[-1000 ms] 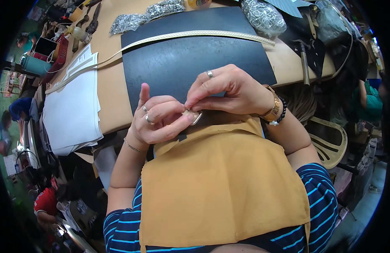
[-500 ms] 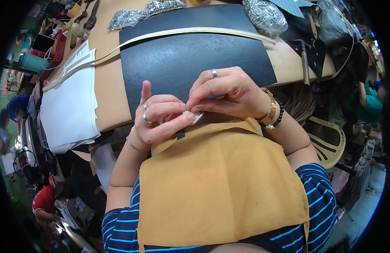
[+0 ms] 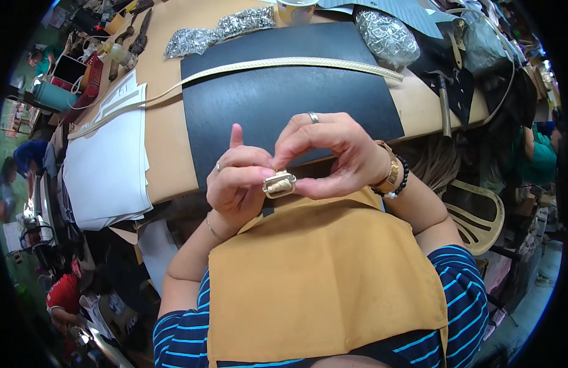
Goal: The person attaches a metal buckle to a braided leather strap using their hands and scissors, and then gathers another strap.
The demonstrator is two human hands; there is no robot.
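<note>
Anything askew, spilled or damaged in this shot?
No spill or damage stands out. The paper stack at left looks askew: it is unevenly piled and juts past the edge of the table. At right, the hammer's handle seems to poke past it too.

One bare left hand (image 3: 236, 178) and one bare right hand (image 3: 342, 159): two in total. One silver-coloured, rounded rectangular metal buckle (image 3: 279, 194). One long, cream, woven-pattern strap (image 3: 284, 62). One black rectangular mat (image 3: 284, 107). Three clear plastic bags of silver-coloured metal parts (image 3: 388, 38). One hammer with a straight handle (image 3: 444, 101). One gold-coloured wristwatch (image 3: 392, 172). One black beaded bracelet (image 3: 403, 175). One mustard-yellow fabric apron (image 3: 330, 276).
</note>
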